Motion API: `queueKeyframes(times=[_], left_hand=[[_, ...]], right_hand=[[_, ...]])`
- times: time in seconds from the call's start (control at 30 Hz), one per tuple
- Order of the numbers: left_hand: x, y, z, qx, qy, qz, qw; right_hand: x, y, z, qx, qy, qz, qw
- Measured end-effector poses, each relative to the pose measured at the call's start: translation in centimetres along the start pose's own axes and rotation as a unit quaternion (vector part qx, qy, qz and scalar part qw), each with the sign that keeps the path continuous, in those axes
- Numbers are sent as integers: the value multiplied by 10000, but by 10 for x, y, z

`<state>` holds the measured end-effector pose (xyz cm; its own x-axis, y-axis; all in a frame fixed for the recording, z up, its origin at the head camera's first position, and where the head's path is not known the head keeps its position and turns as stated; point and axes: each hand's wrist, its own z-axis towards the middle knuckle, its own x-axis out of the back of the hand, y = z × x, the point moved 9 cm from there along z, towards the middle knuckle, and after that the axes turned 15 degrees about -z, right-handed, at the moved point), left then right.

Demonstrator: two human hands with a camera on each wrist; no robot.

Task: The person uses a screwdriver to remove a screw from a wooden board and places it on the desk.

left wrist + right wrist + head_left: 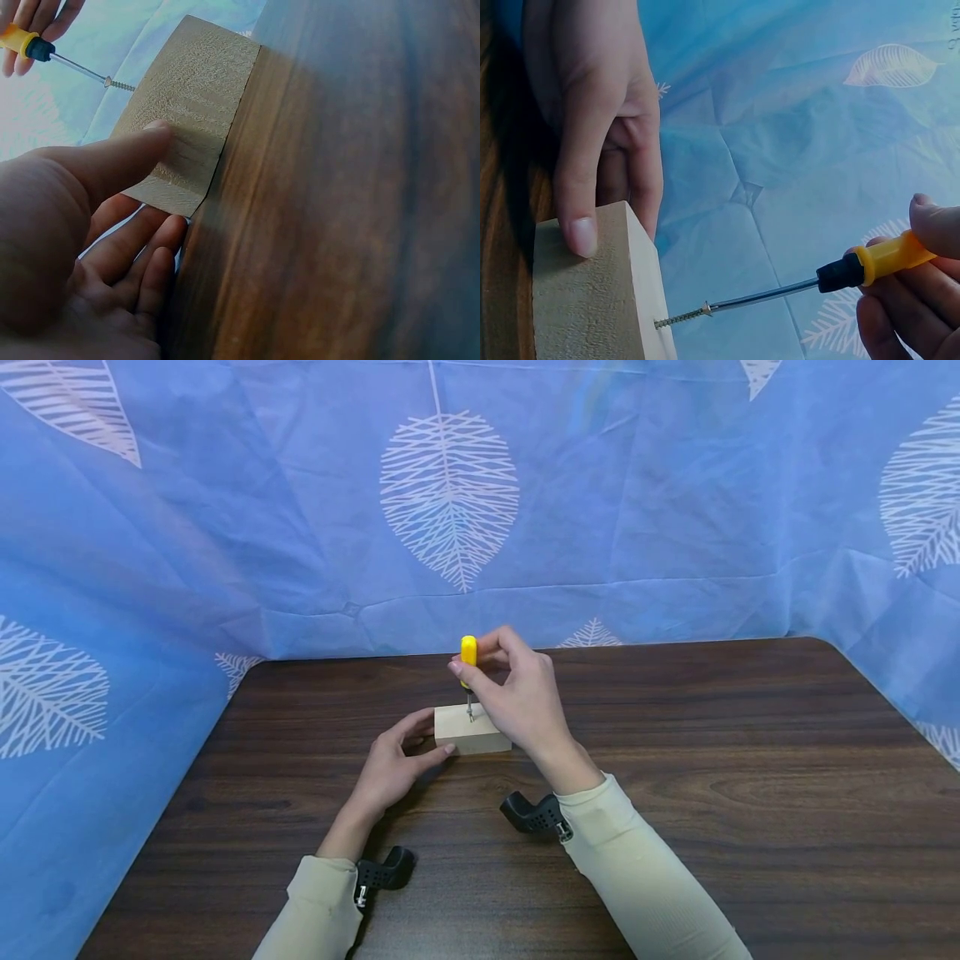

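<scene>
A pale wooden block (472, 743) lies on the dark table, gripped at its left end by my left hand (393, 768). In the left wrist view the thumb presses the block's near face, with the other fingers around its end. My right hand (525, 693) pinches the yellow handle of a screwdriver (468, 652) above the block. The screwdriver's thin shaft points down to a screw (682, 318), its tip at the screw's head. Most of the screw's thread stands out of the block's top face, with its point in the wood.
The brown wood-grain table (712, 777) spreads around the block. Behind it hangs a blue cloth (637, 510) with white leaf prints. A black wrist camera (386, 868) is worn on the left wrist and another camera (532, 812) on the right.
</scene>
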<state>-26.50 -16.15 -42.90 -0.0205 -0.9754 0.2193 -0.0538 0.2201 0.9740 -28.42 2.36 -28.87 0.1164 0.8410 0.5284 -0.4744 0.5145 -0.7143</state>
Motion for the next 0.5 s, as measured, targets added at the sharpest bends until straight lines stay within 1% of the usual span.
queueKeyframes(times=[0.3, 0.5], left_hand=[[0, 0, 0, 8, 17, 16, 10000], [0, 0, 1, -18, 15, 36, 10000]], right_hand=[[-4, 1, 0, -113, -237, 39, 9996], [-3, 3, 0, -151, -167, -23, 9997]])
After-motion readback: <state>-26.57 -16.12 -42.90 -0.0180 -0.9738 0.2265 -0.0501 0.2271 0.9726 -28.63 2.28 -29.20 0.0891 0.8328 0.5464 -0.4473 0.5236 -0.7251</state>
